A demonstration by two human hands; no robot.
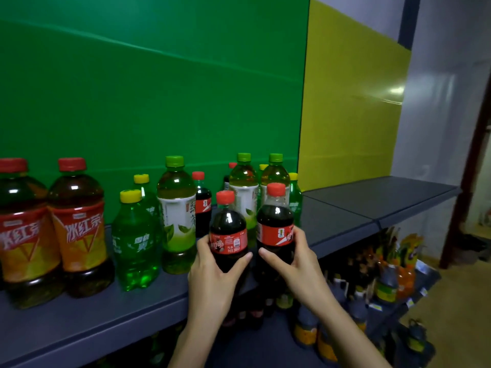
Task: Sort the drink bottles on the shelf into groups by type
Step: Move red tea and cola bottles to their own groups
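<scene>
Fingers (pixel 202 243) of left hand (pixel 212 264) curled round left cola bottle (pixel 228 235), thumb across the front just under the label. Right hand (pixel 295 258) same grip on right cola bottle (pixel 275 227), mirrored. Both bottles upright, red caps, side by side with a small gap, lower centre of frame at the front edge of the shelf (pixel 358 203). Bases are hidden by the hands, so can't tell if they stand on the shelf or are lifted.

On the shelf:
- far left: two iced red tea bottles (pixel 77 227), touching
- left of centre: two green soda bottles (pixel 134 240), yellow caps, one behind the other
- centre: green tea bottle (pixel 176 213), just left of the left hand
- behind it: another cola bottle (pixel 203 205)
- behind the held pair: two more green tea bottles (pixel 243 187), plus a few small caps, partly hidden

Right part of the shelf is bare. Green back panel (pixel 132 88) fills upper left, yellow panel (pixel 350 102) upper right. Lower shelf (pixel 414 296), bottom right, holds mixed bottles, blurred.
</scene>
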